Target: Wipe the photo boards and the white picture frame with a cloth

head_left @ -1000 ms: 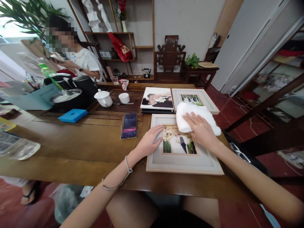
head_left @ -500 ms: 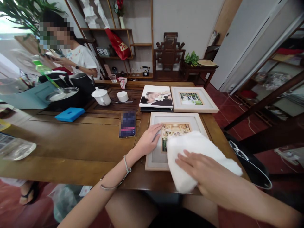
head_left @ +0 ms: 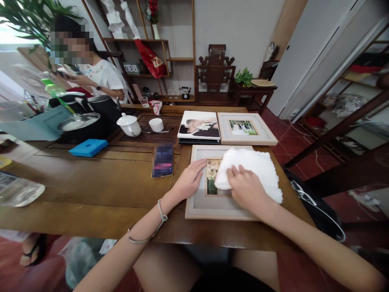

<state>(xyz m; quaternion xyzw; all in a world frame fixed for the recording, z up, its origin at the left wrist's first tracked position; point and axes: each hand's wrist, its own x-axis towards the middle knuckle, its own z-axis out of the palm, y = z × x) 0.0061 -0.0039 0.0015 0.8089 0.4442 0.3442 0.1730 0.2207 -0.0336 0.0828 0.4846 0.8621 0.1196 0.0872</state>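
A light wooden picture frame (head_left: pixel 194 211) lies flat near the table's front edge, with a small photo (head_left: pixel 212 178) in its middle. My left hand (head_left: pixel 191 178) rests on the frame's left side, fingers stretched out flat and holding nothing. Under my right hand (head_left: pixel 247 188) is a white cloth (head_left: pixel 258 166), bunched beneath the fingers and pressed on the frame. The cloth covers the frame's upper right part and much of the photo. A phone (head_left: pixel 163 160) lies on the table to the left of my left hand.
Behind lie a second picture frame (head_left: pixel 267 136) and a white photo panel (head_left: pixel 199 125). Leftward are a white cup (head_left: pixel 156 124), a lidded teapot (head_left: pixel 129 124), a blue block (head_left: pixel 88 147) and a black pot (head_left: pixel 79 123). A person (head_left: pixel 106 77) sits across the table.
My right hand has slid the cloth up and away from me, from the frame's lower right toward its upper right. My left hand has stayed in place.
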